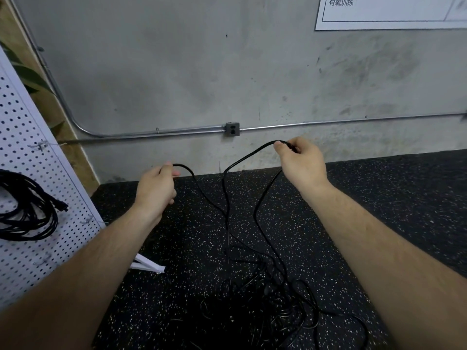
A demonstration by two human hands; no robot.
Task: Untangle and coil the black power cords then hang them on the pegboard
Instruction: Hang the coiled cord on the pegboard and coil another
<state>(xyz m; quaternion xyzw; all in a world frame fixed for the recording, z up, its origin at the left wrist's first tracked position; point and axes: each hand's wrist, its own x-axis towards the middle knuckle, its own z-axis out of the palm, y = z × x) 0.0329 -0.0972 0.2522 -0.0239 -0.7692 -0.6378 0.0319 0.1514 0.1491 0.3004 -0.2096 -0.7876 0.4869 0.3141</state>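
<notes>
A tangle of black power cords (267, 296) lies on the speckled black floor below my arms. My right hand (300, 162) pinches one black cord (249, 155) near its top, and strands drop from it down into the tangle. My left hand (158, 185) grips another stretch of black cord (188, 170) that curves down toward the same pile. Both hands are raised above the floor, apart from each other. A white pegboard (30, 152) stands at the left, with a coiled black cord (27, 210) hanging on it.
A grey concrete wall (227, 72) is ahead, with a metal conduit (151, 133) and an outlet box (232, 129). The pegboard's white foot (147, 265) sticks out onto the floor. A white poster (389, 11) hangs at the top right.
</notes>
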